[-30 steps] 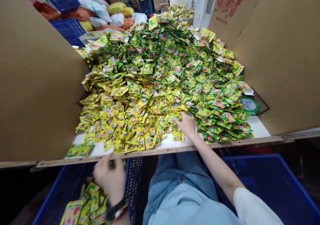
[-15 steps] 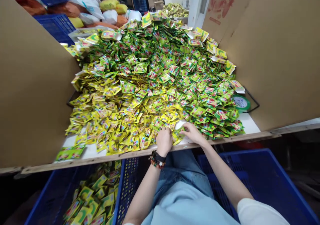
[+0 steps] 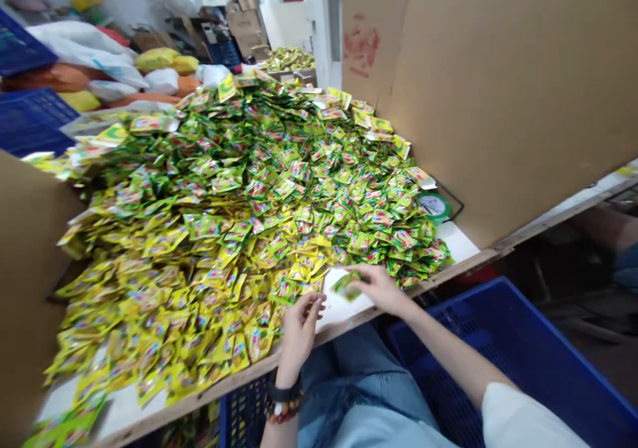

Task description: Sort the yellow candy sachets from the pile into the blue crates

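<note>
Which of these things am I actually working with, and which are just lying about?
In use, it seems:
- right hand, holding a green packet
- left hand, near the yellow packets
- heaped green packets
- white tabletop

Apparently just lying about:
- tape roll
- sacks behind the heap
- cardboard boxes at the back

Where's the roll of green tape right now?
In the head view, the green tape sits right of the packet pile, against the cardboard wall.
</note>
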Available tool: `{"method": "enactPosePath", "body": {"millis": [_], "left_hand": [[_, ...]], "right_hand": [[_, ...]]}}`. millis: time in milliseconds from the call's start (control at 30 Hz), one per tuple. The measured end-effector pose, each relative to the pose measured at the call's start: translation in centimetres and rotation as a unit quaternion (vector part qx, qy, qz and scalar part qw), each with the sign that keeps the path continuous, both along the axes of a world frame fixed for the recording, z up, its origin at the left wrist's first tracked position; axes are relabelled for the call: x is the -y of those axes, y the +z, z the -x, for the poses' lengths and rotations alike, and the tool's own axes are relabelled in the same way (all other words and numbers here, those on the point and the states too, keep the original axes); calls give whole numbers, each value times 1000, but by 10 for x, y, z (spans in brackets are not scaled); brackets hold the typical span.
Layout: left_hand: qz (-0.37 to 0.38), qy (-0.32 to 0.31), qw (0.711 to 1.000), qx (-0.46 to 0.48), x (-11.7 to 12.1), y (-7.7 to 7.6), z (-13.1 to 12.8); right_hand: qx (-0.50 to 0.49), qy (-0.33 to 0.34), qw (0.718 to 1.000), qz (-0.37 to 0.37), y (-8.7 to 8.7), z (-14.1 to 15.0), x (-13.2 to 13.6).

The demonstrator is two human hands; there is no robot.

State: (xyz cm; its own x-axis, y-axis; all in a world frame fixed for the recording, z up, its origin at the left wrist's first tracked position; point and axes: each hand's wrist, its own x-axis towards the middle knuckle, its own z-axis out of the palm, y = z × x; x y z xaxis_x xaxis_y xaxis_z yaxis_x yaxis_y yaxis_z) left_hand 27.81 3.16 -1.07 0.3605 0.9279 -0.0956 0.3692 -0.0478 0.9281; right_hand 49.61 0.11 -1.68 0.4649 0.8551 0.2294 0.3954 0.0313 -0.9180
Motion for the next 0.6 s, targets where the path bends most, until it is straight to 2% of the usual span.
{"method": "enactPosePath", "body": {"millis": [33,100,167,200,267,333,467,600], "left_hand": [[-8,6,1000,-6,-1,3,0],[-21,12,1000,-18,0,5,0],[-21,8,999,-28,1,5,3],[-16,4,999,-33,2,5,5],[-6,-1,999,-43,3,3,6],[5,-8,999,-47,5,1,5],[13,-23,998,-49,9,1,-3],[9,-40,998,-46,15,4,-10]], "right_hand": [[18,-1,1000,-8,16,-32,-6],[35,-96,995,-21,47,-106,-25],[24,-173,985,-2,69,-179,-50],[-30,-215,975,55,74,-209,-64],[-77,-240,964,90,72,-249,-90],[-125,-255,953,103,57,-263,-111],[-233,-280,927,93,19,-253,-136],[-319,-301,897,53,1,-246,-146]]}}
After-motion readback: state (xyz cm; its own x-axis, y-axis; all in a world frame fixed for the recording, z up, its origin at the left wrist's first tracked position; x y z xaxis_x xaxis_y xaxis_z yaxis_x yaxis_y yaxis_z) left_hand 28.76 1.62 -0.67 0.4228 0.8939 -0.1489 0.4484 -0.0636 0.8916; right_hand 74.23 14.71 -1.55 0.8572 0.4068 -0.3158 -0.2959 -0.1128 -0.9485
